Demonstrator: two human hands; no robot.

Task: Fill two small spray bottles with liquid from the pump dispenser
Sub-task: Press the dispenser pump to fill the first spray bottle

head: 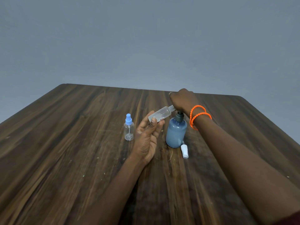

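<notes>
**Open bottle held at the pump spout**

From my seat I see the left hand [148,138] raised palm-up over the wooden table [65,143], its thumb and fingertips pinching the base end of a clear uncapped spray bottle [159,116]. The rest of that hand is only loosely curled, with the palm showing. The bottle is tilted well off upright, its threaded neck pointing toward 2 o'clock and meeting the underside of the right hand at the head of the pump dispenser [176,132].

The right hand [182,99] sits on top of the dispenser's dark pump head, palm down, fingers bent forward over it. I cannot tell from here how firmly it presses or whether the fingers wrap the head, because the back of the hand hides them. Two orange bead bracelets [198,116] circle that wrist.

The dispenser is a blue round-shouldered bottle standing upright near the middle of the table. Taking it as the dial's centre, a white spray cap [184,151] lies on its side at about 5 o'clock, just beside the base. At 9 o'clock, beyond the left hand, a second small clear bottle with a blue spray top [129,129] stands upright on the table, apart from both hands. I can make out its dip tube inside, but no liquid level.

A plain grey-blue wall [146,38] rises behind the far edge of the table at 12 o'clock.
</notes>
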